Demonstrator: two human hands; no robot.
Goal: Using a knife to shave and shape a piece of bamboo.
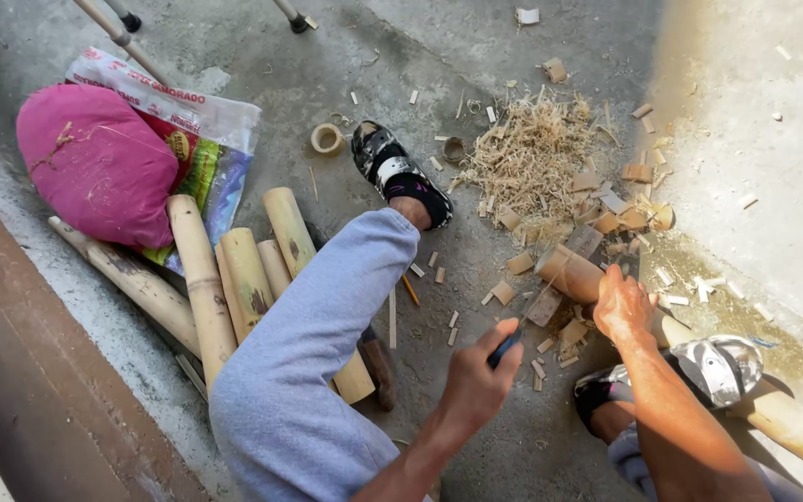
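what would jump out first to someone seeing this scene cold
The bright pink rounded cushion at upper left grabs the eye, lying on a printed plastic sack beside a row of pale bamboo lengths. At centre right, the right hand steadies a cut bamboo tube while the left hand grips a blue-handled tool. Behind them lies a heap of pale shavings.

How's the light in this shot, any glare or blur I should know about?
Head view: hard sunlight overexposes the concrete floor at right, washing out detail; the left side sits in even shade, so the pink cushion and bamboo poles read clearly. The left hand and its blue-handled tool look slightly soft; the right hand on the bamboo piece is sharper. Edges bend a little, wide-angle.
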